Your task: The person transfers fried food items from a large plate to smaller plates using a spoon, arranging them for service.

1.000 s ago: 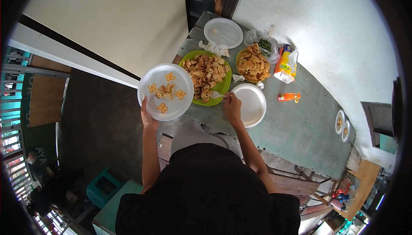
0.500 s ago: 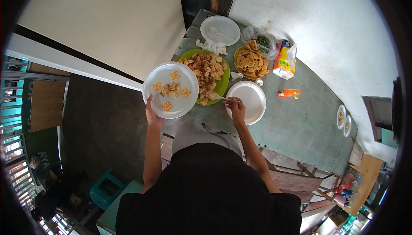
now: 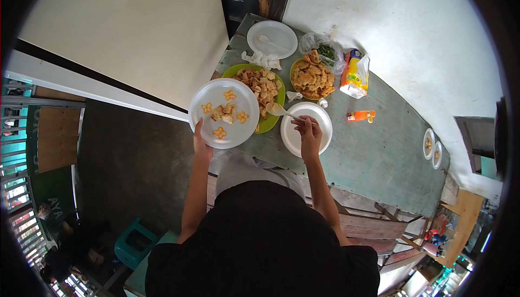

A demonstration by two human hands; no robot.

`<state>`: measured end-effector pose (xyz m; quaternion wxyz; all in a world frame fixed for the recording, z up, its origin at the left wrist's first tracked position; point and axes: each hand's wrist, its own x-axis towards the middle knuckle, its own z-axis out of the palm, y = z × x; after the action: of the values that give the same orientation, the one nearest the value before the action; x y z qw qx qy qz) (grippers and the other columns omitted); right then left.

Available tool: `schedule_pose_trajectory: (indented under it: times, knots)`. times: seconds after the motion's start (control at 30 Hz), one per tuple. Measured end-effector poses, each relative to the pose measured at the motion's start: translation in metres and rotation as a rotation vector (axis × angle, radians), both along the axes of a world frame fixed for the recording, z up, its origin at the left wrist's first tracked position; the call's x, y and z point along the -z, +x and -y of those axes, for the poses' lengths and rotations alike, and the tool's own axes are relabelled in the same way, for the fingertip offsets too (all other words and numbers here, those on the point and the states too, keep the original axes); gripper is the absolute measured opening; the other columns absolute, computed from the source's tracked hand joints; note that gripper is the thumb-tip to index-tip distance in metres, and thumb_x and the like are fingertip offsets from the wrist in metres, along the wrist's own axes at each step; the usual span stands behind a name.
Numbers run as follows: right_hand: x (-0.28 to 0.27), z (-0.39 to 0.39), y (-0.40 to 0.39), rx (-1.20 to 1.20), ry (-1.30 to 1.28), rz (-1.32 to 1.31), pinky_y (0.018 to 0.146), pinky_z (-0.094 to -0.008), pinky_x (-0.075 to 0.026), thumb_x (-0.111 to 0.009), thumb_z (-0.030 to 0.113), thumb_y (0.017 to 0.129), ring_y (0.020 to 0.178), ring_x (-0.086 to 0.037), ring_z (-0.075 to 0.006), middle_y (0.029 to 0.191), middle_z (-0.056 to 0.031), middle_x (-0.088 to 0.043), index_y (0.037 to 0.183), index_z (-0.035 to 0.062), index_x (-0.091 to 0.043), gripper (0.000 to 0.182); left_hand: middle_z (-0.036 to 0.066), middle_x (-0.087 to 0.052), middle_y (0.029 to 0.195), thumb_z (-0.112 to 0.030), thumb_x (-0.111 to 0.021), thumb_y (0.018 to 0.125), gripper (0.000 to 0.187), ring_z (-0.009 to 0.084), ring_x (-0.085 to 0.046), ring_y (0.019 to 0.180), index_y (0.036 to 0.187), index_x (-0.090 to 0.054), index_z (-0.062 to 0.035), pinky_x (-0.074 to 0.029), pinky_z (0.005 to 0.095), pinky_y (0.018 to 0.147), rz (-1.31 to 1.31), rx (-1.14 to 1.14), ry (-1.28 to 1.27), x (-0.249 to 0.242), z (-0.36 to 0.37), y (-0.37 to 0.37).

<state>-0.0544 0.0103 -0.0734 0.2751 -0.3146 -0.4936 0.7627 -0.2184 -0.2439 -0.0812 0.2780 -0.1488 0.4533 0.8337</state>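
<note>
My left hand [image 3: 202, 141] grips the near left rim of a white plate [image 3: 238, 136], held up beside the table. On that plate, fried pieces [image 3: 223, 114] sit in the middle, with several flower-shaped dabs of orange sauce [image 3: 242, 117] around them. Closed round the handle of a white plastic spoon [image 3: 275, 109] is my right hand [image 3: 309, 130], above an empty white plate [image 3: 325, 148]. The spoon's bowl points left, toward a green plate [image 3: 280, 97] heaped with fried pieces [image 3: 260, 84]. The held plate overlaps part of the green one.
A yellow plate of fritters [image 3: 313, 76] lies beyond, near a plastic bag of green chillies [image 3: 326, 52]. Farther right are a tissue pack [image 3: 355, 73] and an orange sauce bottle [image 3: 361, 116]. Another white plate [image 3: 272, 30] holds a spoon. Two small plates [image 3: 437, 155] stand at the table's right end.
The plate in my left hand has moved right, over the green plate's edge. My right hand has lifted the spoon off the fried pieces and shifted slightly right.
</note>
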Motion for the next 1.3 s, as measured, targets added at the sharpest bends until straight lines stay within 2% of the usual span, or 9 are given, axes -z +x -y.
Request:
schedule_pose_trajectory:
  times: [0.2,0.37,0.67,0.73,0.83,0.97,1.03,1.2,1.3]
  knots:
    - [-0.035,0.011,-0.017,-0.099,0.042,-0.037,0.069,-0.0267,-0.049,-0.042,0.018,0.096,0.083,-0.064,-0.0186,0.088,-0.0114,-0.062,0.101,-0.0037,-0.053,0.025,0.011,-0.048,0.125,-0.032,-0.055,0.085,0.057,0.0253,-0.048,0.114,0.132,-0.035,-0.0042,-0.041,0.0404,0.095,0.058,0.135,0.032,0.0,-0.026,0.011]
    - [-0.039,0.026,-0.025,-0.171,0.146,0.047,0.068,-0.0263,-0.048,-0.04,0.018,0.096,0.081,-0.064,-0.0186,0.089,-0.0118,-0.063,0.101,-0.0027,-0.054,0.025,0.01,-0.054,0.117,-0.019,-0.063,0.08,0.051,0.0235,-0.054,0.106,0.125,-0.043,-0.0046,-0.046,0.0376,0.09,0.104,0.19,-0.065,0.001,-0.043,0.022]
    - [-0.066,0.035,-0.022,-0.153,0.493,0.153,0.064,-0.0249,-0.048,-0.042,0.008,0.094,0.077,-0.064,-0.0162,0.081,-0.0108,-0.063,0.096,-0.0052,-0.056,0.019,0.009,-0.055,0.113,-0.016,-0.065,0.079,0.048,0.0233,-0.055,0.104,0.122,-0.046,-0.0059,-0.049,0.0379,0.086,0.081,0.189,-0.027,0.003,-0.051,0.031]
    - [-0.074,0.034,-0.021,-0.134,0.589,0.174,0.06,-0.0269,-0.05,-0.047,0.006,0.091,0.071,-0.065,-0.017,0.075,-0.0127,-0.065,0.095,-0.0023,-0.057,0.014,0.009,-0.055,0.113,-0.016,-0.065,0.079,0.048,0.0234,-0.055,0.103,0.122,-0.045,-0.0057,-0.049,0.038,0.086,0.092,0.183,-0.024,0.005,-0.051,0.031]
    - [-0.079,0.029,-0.017,-0.136,0.682,0.186,0.06,-0.0269,-0.049,-0.047,0.006,0.091,0.071,-0.065,-0.0168,0.075,-0.0131,-0.065,0.095,-0.0018,-0.057,0.014,0.009,-0.055,0.113,-0.015,-0.064,0.08,0.048,0.0236,-0.055,0.104,0.122,-0.045,-0.0052,-0.049,0.0381,0.087,0.109,0.172,-0.013,0.007,-0.051,0.03]
    - [-0.085,0.016,-0.011,-0.122,0.692,0.196,0.06,-0.0246,-0.048,-0.044,0.009,0.094,0.074,-0.064,-0.0152,0.082,-0.0115,-0.063,0.095,-0.0055,-0.057,0.019,0.01,-0.054,0.115,-0.014,-0.062,0.081,0.047,0.0237,-0.054,0.105,0.123,-0.043,-0.0046,-0.048,0.0383,0.088,0.104,0.158,0.055,0.003,-0.05,0.029]
    - [-0.081,0.006,-0.011,-0.008,0.596,0.151,0.059,-0.0241,-0.047,-0.044,0.01,0.094,0.074,-0.064,-0.015,0.084,-0.0119,-0.062,0.095,-0.0055,-0.057,0.02,0.01,-0.054,0.115,-0.014,-0.062,0.081,0.047,0.0237,-0.054,0.106,0.124,-0.043,-0.0046,-0.047,0.0382,0.089,0.122,0.131,0.045,-0.004,-0.046,0.028]
    - [-0.048,-0.009,-0.008,0.001,0.616,0.259,0.056,-0.0233,-0.048,-0.044,0.012,0.094,0.069,-0.065,-0.0155,0.08,-0.0111,-0.063,0.095,-0.0052,-0.057,0.021,0.009,-0.053,0.117,-0.014,-0.062,0.081,0.05,0.0237,-0.052,0.108,0.126,-0.042,-0.0046,-0.046,0.0384,0.09,0.104,0.028,0.013,-0.002,-0.026,0.014]
    - [-0.021,-0.005,-0.011,-0.001,0.47,0.227,0.053,-0.0242,-0.049,-0.047,0.008,0.092,0.065,-0.066,-0.015,0.074,-0.0115,-0.064,0.093,-0.005,-0.058,0.017,0.009,-0.052,0.118,-0.013,-0.063,0.08,0.054,0.0244,-0.051,0.109,0.128,-0.04,-0.0046,-0.045,0.0396,0.09,0.078,-0.05,0.034,-0.001,-0.008,0.002]
